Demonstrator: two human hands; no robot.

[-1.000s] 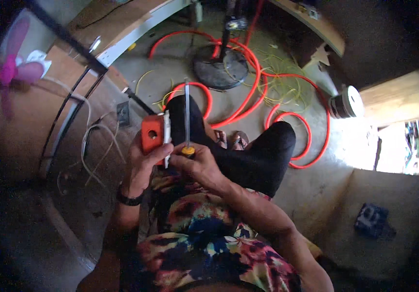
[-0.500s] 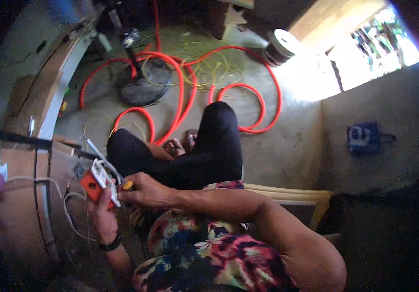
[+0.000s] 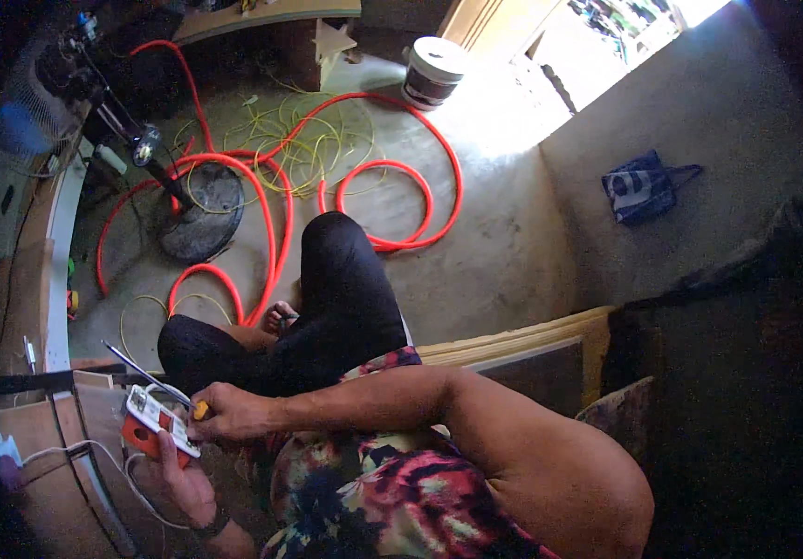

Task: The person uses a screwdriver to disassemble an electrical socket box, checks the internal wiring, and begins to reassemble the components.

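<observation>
In my left hand (image 3: pixel 189 486) is an orange electrical box (image 3: pixel 138 433) with a white wall plate (image 3: pixel 147 406) over its face; my thumb lies along the near side. A screwdriver (image 3: pixel 201 410) with a yellow handle is gripped in my right hand (image 3: pixel 238 413), its metal shaft slanting up and left, past the plate. The right fingertips are close against the plate's near end; whether they also pinch a part there is hidden. White cable (image 3: pixel 131 480) loops beside the box.
Orange corrugated conduit (image 3: pixel 275 233) lies coiled over the floor, with thin yellow wire (image 3: pixel 299 154) among it. A fan's round base (image 3: pixel 201 214) stands ahead on the left. Farther off is a white-lidded bucket (image 3: pixel 434 70). To the right are a blue bag (image 3: pixel 639 189) and a wooden frame (image 3: pixel 513 335).
My view has turned, so the room sits farther left and my hands lower in the picture. Both hands keep their hold on the box and screwdriver.
</observation>
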